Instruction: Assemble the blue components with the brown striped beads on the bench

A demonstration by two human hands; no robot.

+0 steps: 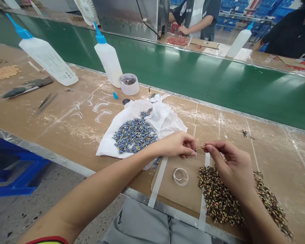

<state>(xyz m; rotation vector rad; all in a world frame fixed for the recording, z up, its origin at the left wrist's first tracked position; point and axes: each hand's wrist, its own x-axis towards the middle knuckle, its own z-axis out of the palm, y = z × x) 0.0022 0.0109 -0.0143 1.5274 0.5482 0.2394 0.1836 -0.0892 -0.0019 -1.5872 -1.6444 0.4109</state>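
My left hand is closed in a pinch on a tiny blue piece, mostly hidden by the fingertips. Between thumb and fingers, my right hand grips a thin toothpick-like stick, whose far end points at the blue piece; I cannot tell if they touch. Below my hands stands a small round clear cup on a cardboard sheet. Many small blue and yellow pieces lie on white paper to the left. Under my right hand spreads a pile of dark and cream pieces.
White bottles with blue nozzles, one leaning and another, stand at the back left beside a tape roll. Tweezers lie farther left. Beyond runs a green conveyor belt, with two people across it.
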